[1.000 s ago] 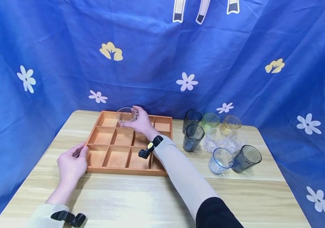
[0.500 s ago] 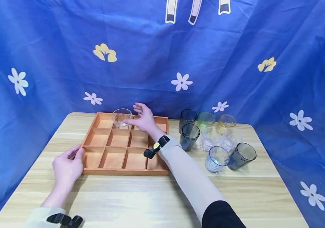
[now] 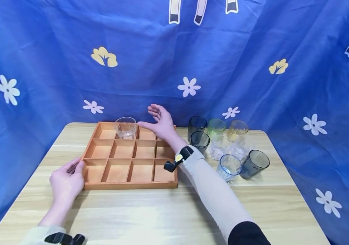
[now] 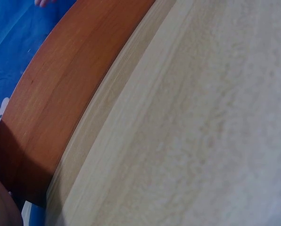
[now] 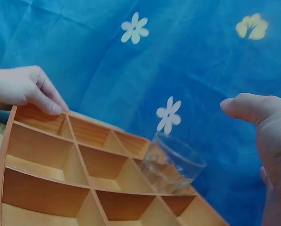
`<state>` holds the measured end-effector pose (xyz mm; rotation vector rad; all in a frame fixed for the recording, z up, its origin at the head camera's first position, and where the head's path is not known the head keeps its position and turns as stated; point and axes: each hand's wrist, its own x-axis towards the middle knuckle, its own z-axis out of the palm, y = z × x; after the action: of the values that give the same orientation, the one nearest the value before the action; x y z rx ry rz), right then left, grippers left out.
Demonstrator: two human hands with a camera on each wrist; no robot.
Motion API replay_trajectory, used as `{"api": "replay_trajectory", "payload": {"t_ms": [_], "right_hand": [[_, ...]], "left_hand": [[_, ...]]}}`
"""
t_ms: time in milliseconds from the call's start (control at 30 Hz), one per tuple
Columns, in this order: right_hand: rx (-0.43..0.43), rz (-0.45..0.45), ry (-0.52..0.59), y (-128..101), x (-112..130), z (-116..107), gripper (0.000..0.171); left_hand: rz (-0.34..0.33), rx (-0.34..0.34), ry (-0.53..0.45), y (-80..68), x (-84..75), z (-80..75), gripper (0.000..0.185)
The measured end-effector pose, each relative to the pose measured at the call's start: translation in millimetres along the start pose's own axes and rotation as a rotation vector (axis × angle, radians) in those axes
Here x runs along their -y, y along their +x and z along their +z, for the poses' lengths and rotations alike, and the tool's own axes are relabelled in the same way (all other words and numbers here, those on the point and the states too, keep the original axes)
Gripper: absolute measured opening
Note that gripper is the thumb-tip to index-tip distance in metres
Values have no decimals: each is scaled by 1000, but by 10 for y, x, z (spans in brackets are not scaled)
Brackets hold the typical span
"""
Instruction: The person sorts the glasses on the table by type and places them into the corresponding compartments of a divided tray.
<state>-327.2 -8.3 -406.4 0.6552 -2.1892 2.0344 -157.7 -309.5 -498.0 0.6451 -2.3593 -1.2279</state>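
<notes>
Your left hand (image 3: 66, 181) is gripping the tray (image 3: 131, 185) at eight o'clock, probably steadying it; your right hand (image 3: 162, 124) is hovering, empty and unclenched, beside the glass (image 3: 126, 129) sitting near the tray's twelve o'clock, presumably walled against sliding.

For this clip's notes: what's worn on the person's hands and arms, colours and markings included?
The left hand and right hand are ungloved. Forearms wear a pale left sleeve and pale right sleeve, with black fabric higher on the right arm. A black left strap and black right strap each carry a small black camera; a yellow mark shows on the right one.
</notes>
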Motion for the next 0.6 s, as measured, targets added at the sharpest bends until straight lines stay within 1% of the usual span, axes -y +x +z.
{"api": "replay_trajectory", "payload": {"t_ms": [133,333,433,600], "right_hand": [[3,-19,7,-47,112,-119,85],[22,12,-15,-153,283,-298,85],[26,14,-19,-198,364,-385,84],[23,-29,-5,-261,462,-560,82]], "left_hand": [[4,2,5,-4,6,-9,36],[-8,4,12,-3,27,-9,36],[-11,-1,2,5,39,-2,36],[-3,-2,2,21,34,18,36]]}}
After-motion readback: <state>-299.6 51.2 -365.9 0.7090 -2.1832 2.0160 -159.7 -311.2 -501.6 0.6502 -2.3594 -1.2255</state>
